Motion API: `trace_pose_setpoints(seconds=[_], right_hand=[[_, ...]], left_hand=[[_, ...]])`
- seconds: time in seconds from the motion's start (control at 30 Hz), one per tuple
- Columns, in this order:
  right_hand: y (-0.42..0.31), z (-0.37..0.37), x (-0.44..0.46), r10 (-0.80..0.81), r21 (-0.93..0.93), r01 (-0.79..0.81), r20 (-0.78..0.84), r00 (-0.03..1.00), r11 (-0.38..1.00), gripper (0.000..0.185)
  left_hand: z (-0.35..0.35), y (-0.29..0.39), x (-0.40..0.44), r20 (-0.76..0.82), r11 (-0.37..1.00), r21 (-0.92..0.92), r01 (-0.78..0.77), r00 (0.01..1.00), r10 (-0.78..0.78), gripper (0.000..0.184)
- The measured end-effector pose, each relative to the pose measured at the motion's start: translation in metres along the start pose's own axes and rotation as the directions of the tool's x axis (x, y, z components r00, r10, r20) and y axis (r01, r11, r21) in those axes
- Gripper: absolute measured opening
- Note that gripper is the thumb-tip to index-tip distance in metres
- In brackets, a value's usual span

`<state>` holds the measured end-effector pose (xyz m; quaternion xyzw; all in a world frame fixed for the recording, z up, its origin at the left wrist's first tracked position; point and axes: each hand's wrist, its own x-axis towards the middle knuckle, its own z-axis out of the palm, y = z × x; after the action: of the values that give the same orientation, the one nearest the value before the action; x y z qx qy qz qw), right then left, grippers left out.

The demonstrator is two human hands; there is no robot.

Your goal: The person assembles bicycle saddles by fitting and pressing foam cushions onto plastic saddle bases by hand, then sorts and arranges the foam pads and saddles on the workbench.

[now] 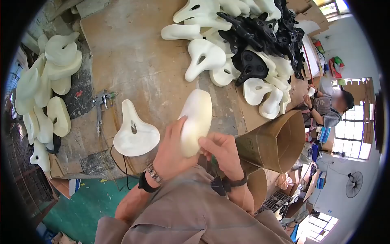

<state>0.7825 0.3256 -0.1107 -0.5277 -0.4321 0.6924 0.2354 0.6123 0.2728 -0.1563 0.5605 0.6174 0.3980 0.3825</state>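
Observation:
My left hand is wrapped round a cream-white foam bicycle saddle pad, held tilted on its side above the table's front edge. My right hand has its fingers curled, with thumb and forefinger pinching the pad's lower right edge; the other fingertips are partly hidden. Left of my hands, another foam saddle pad with a slot in its middle lies flat on the table. Beyond that pad is a metal spray gun with a hose.
Foam saddle pads pile up at the left. More pads and black saddle bases heap at the far right. A cardboard box stands by my right arm. Farther right, another person works at the table.

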Motion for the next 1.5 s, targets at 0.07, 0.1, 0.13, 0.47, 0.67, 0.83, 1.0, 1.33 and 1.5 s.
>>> trace_pose_setpoints(seconds=[0.07, 0.1, 0.13, 0.47, 0.67, 0.83, 1.0, 1.33, 1.5], right_hand=[[-0.001, 0.001, 0.001, 0.015, 0.015, -0.015, 0.0, 1.0, 1.0, 0.026], [-0.002, 0.001, 0.001, 0.028, 0.029, -0.028, 0.0, 1.0, 0.999, 0.027], [-0.002, 0.001, 0.001, 0.029, 0.029, -0.029, 0.001, 1.0, 0.999, 0.027], [0.005, 0.006, 0.007, -0.007, 0.024, 0.007, -0.014, 1.0, 1.0, 0.027], [0.004, -0.004, 0.009, 0.015, 0.143, -0.025, 0.073, 0.997, 0.989, 0.02], [0.002, -0.005, 0.006, 0.006, 0.056, -0.011, 0.095, 0.995, 0.998, 0.021], [-0.003, 0.0, 0.004, 0.026, 0.043, -0.028, 0.046, 0.999, 0.999, 0.019], [0.014, 0.005, 0.005, -0.04, 0.127, 0.043, -0.026, 0.999, 0.991, 0.02], [0.017, 0.01, 0.005, -0.087, 0.029, 0.09, -0.075, 0.993, 0.996, 0.02]], left_hand=[[0.0, -0.001, 0.001, -0.017, 1.0, 0.014, -0.02, 1.0, 0.021, 0.096], [0.0, -0.001, 0.002, -0.033, 0.999, 0.029, -0.042, 0.999, 0.043, 0.096], [0.001, -0.001, 0.002, -0.033, 0.999, 0.028, -0.041, 0.999, 0.042, 0.096], [0.005, -0.001, 0.007, -0.084, 0.999, 0.042, -0.016, 0.996, 0.019, 0.096], [0.001, -0.003, 0.008, -0.029, 0.995, -0.104, 0.005, 1.0, -0.009, 0.09], [0.002, -0.002, 0.008, -0.038, 0.996, -0.085, 0.022, 0.999, -0.025, 0.089], [0.005, -0.007, 0.007, -0.043, 0.998, -0.062, 0.003, 0.999, -0.006, 0.092], [0.008, -0.005, 0.006, -0.048, 0.999, -0.035, 0.01, 0.999, -0.011, 0.092], [0.007, 0.002, 0.006, -0.054, 0.998, -0.039, 0.045, 0.997, -0.047, 0.093]])
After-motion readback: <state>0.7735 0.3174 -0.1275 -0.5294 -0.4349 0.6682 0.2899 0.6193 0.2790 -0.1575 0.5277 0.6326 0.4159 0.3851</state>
